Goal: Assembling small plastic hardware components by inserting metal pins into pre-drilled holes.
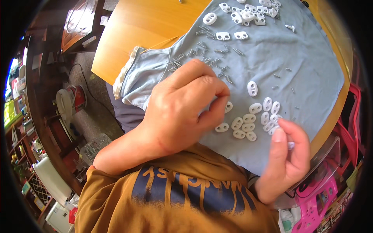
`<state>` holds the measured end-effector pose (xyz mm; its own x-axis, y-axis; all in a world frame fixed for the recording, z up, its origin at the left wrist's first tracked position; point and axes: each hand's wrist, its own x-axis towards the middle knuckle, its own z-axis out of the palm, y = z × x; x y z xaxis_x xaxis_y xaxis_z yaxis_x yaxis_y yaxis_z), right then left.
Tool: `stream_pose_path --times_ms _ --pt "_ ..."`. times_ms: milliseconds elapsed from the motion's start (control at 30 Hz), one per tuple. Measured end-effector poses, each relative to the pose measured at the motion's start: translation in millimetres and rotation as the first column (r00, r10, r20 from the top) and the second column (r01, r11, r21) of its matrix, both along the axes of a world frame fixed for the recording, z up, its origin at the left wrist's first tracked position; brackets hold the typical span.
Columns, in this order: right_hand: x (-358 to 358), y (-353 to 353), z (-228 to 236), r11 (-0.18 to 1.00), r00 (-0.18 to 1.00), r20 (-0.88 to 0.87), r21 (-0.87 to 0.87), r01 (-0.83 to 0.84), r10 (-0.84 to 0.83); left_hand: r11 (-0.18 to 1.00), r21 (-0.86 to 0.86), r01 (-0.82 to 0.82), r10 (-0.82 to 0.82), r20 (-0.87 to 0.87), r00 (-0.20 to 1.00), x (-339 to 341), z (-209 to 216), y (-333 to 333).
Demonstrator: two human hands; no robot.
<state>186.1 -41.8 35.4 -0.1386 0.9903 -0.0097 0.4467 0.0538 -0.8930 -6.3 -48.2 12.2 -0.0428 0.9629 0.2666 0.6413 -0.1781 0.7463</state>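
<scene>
My left hand is raised over the light blue cloth, its fingers curled and thumb pressed in; anything between them is hidden. My right hand is closed at the near right, with a white plastic piece showing between its thumb and fingers. Its fingertips are beside a cluster of finished-looking white oval two-hole cord locks. Small metal springs are scattered beyond my left hand. At the far side is a pile of white two-hole cord-lock parts. A single white T-shaped plunger lies to its right.
The cloth covers much of a yellow wooden table. A few loose springs lie toward its right. Pink plastic furniture stands at the lower right. Shelves with goods and a cable on the floor are at left.
</scene>
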Motion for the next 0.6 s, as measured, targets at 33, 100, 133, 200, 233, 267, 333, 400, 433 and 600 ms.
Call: stream_pose_path --times_ms 33,100,133,200,233,267,333,400,433,600 --pt "-5.7 -0.2 -0.7 1.000 0.999 -0.041 -0.024 -0.011 0.010 0.994 -0.103 0.023 -0.013 0.095 0.995 -0.7 5.8 -2.8" --pt "-18.6 0.9 4.4 0.994 0.996 -0.056 -0.089 -0.070 0.065 0.975 -0.205 0.081 -0.037 0.213 0.976 -3.9 16.4 -5.3" --pt "-23.6 1.3 6.0 0.988 0.993 -0.084 -0.122 -0.098 0.088 0.943 -0.299 0.146 -0.041 0.330 0.943 -5.7 20.7 -7.1" --pt "-30.1 3.4 5.9 0.981 0.983 -0.116 -0.113 -0.156 0.143 0.909 -0.369 0.193 0.003 0.470 0.882 -6.6 24.1 -11.7" --pt "-32.1 4.7 6.1 0.972 0.970 -0.144 -0.106 -0.210 0.194 0.899 -0.389 0.202 0.031 0.516 0.856 -5.6 23.3 -13.4" --pt "-33.3 3.8 1.3 0.974 0.963 -0.164 -0.047 -0.223 0.213 0.888 -0.410 0.211 0.061 0.558 0.827 -5.1 21.7 -14.6" --pt "-34.3 3.4 -2.1 0.972 0.956 -0.191 -0.026 -0.232 0.223 0.915 -0.353 0.197 0.011 0.510 0.860 -4.8 19.8 -15.2" --pt "-34.9 4.4 -2.8 0.971 0.948 -0.218 -0.008 -0.240 0.233 0.944 -0.295 0.150 -0.017 0.411 0.911 -3.0 21.5 -16.2" --pt "-34.5 4.1 -2.4 0.973 0.948 -0.233 -0.031 -0.231 0.217 0.969 -0.205 0.135 -0.052 0.367 0.929 -1.7 17.5 -15.7" --pt "-35.4 1.9 -1.5 0.971 0.945 -0.284 -0.128 -0.205 0.162 0.980 -0.161 0.120 -0.053 0.370 0.928 2.1 13.1 -18.0"
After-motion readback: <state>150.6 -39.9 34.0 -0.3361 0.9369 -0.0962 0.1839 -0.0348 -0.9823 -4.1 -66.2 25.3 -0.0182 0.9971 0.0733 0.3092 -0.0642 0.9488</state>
